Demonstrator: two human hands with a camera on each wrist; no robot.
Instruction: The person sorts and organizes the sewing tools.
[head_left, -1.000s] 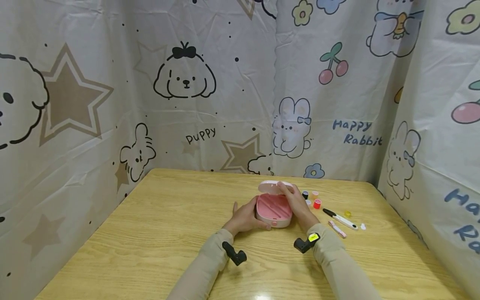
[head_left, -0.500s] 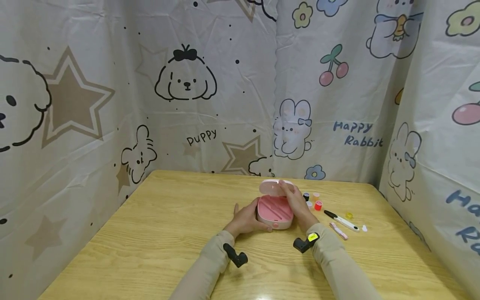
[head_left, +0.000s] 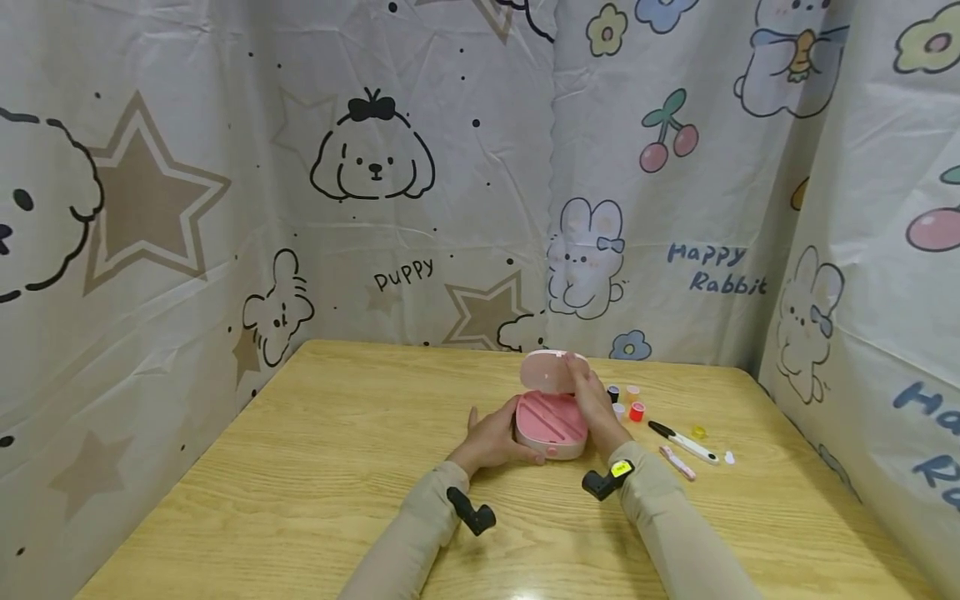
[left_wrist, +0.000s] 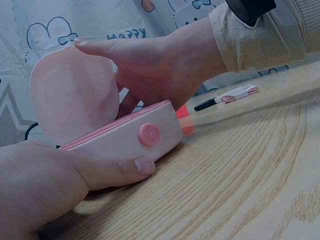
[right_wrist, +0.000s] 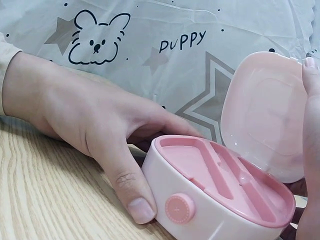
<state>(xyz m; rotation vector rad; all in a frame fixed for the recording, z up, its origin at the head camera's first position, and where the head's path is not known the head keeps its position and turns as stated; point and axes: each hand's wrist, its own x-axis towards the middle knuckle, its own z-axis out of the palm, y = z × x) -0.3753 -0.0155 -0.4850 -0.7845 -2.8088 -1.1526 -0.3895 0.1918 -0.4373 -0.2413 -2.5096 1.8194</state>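
A white and pink box (head_left: 567,451) sits on the wooden table with its lid (head_left: 542,373) raised on the far side. Its pink inner tray has slanted ridges, and a round pink button (right_wrist: 180,208) is on the front wall. My left hand (head_left: 491,437) grips the box's left side, thumb along the front beside the button, other fingers hidden behind it. The lid's right edge is held by my right hand (head_left: 595,407), thumb over the upper edge and fingers behind. In the left wrist view the lid (left_wrist: 75,95) stands almost upright.
Right of the box are several small spools, among them a red spool (head_left: 637,412) and a dark spool (head_left: 613,393). Farther right lie a black-and-white pen-like tool (head_left: 684,442), a pink-and-white strip (head_left: 677,462), a yellow ring (head_left: 699,432) and a small white piece (head_left: 729,457). Printed curtains (head_left: 420,225) surround the table.
My right hand has tilted the lid farther up and back, so it stands more upright. The left hand has kept its hold on the box.
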